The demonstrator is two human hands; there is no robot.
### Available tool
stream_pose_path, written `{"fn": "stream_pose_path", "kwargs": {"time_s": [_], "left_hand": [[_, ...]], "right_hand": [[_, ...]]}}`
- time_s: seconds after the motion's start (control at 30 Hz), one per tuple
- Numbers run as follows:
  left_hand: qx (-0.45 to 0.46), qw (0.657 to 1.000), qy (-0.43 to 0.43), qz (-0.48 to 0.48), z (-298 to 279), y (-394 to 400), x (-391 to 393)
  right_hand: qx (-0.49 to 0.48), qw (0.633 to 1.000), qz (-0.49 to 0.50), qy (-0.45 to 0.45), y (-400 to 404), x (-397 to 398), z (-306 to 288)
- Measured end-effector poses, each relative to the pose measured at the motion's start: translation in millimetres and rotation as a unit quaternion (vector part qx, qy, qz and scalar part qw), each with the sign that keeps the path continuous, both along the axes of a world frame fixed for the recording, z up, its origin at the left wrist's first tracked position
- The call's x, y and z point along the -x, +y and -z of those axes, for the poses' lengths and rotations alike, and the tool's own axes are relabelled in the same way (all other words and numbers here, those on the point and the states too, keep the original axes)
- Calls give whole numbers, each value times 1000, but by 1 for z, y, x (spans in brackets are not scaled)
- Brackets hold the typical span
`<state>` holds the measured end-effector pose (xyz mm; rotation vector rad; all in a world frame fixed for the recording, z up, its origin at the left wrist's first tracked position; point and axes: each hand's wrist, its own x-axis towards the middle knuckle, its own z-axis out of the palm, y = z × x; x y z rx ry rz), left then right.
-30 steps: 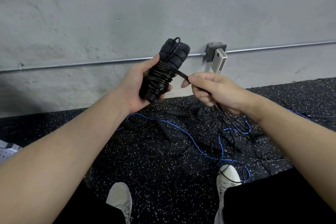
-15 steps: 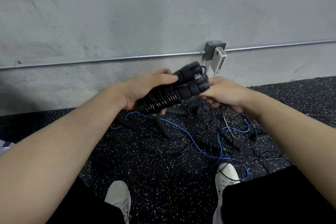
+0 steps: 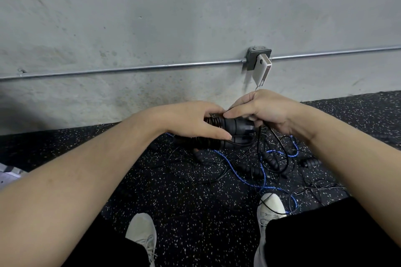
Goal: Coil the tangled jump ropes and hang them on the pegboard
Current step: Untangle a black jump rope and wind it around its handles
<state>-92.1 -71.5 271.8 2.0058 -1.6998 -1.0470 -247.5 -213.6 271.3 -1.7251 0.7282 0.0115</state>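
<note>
Both hands on one bundle, held low over the floor, approx. centre of the head view. Left hand point(image 3: 191, 123) wraps the coiled jump rope point(image 3: 227, 131) — thumb along the near side, fingers curled over the top of the black handles and cord turns. Right hand point(image 3: 262, 110) pinches at the bundle's right end, fingers curled together on the cord tail point(image 3: 259, 136), which drops from there toward the floor.

Remaining ropes: tangled pile point(image 3: 267, 165) of black and blue cord on the rubber floor point(image 3: 173, 191), just below the hands, partly across the right shoe point(image 3: 271, 204). No pegboard in view.

Risks, my judgement: tail not yet secured — if the right pinch slips, the outer turns may spring loose. Hanging tail may also snag the pile below and drag it up. Cord over the shoe is a trip hazard on standing.
</note>
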Motion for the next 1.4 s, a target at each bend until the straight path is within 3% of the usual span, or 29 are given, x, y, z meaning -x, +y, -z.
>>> {"fn": "stream_pose_path", "kwargs": {"time_s": [0.13, 0.3, 0.43, 0.67, 0.8, 0.93, 1.1, 1.4], "left_hand": [[-19, 999, -49, 1, 8, 1, 0], [32, 994, -83, -70, 18, -5, 5], [69, 986, -52, -141, 26, -7, 1], [84, 947, 103, -294, 28, -10, 1], [47, 887, 288, -359, 20, -9, 1], [42, 856, 366, -363, 13, -7, 4], [53, 840, 424, -334, 8, -4, 9], [73, 838, 408, -356, 5, -6, 13]], "right_hand": [[8, 998, -52, 26, 4, 1, -4], [-22, 1000, 3, 10, 10, -5, 5], [-86, 993, 53, -54, 16, -10, 2], [-73, 997, -2, -25, 17, -9, -7], [-54, 998, -6, -17, 16, -7, -8], [-53, 998, -13, 4, 17, -6, -11], [-21, 998, -55, 9, 14, 0, -17], [-5, 994, -106, -3, 7, 6, -17]]}}
